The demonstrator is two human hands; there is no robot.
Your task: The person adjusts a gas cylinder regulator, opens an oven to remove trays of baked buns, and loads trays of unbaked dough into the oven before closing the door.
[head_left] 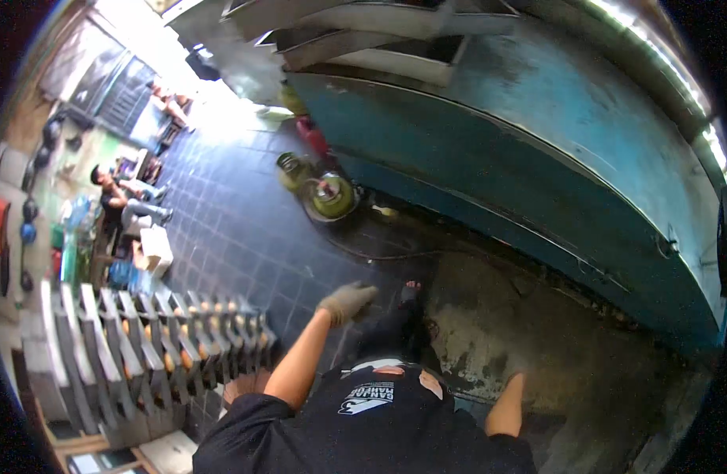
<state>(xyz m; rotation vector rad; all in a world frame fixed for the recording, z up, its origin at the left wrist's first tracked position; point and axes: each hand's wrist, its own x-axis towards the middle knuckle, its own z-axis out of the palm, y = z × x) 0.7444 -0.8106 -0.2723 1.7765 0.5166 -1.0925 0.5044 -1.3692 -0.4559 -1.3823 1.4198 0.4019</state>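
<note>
My left hand [347, 304] wears a pale grey-beige work glove and hangs over the dark tiled floor in front of my body. Its fingers reach out to the right, loosely bent, and I see nothing in them. Nearest to it on the left is a tall rack of grey trays [154, 347], with small round orange-brown pieces between the layers. On my right side only a bare forearm [507, 407] shows below the black sleeve; the right hand itself cannot be made out.
A large teal metal cabinet [490, 150] runs along the right. Green gas cylinders [332, 196] stand ahead beside it, with a hose [411, 257] along the floor. Two people [126, 201] sit at the left, near a white box [155, 249]. Stained concrete [553, 332] lies at my right.
</note>
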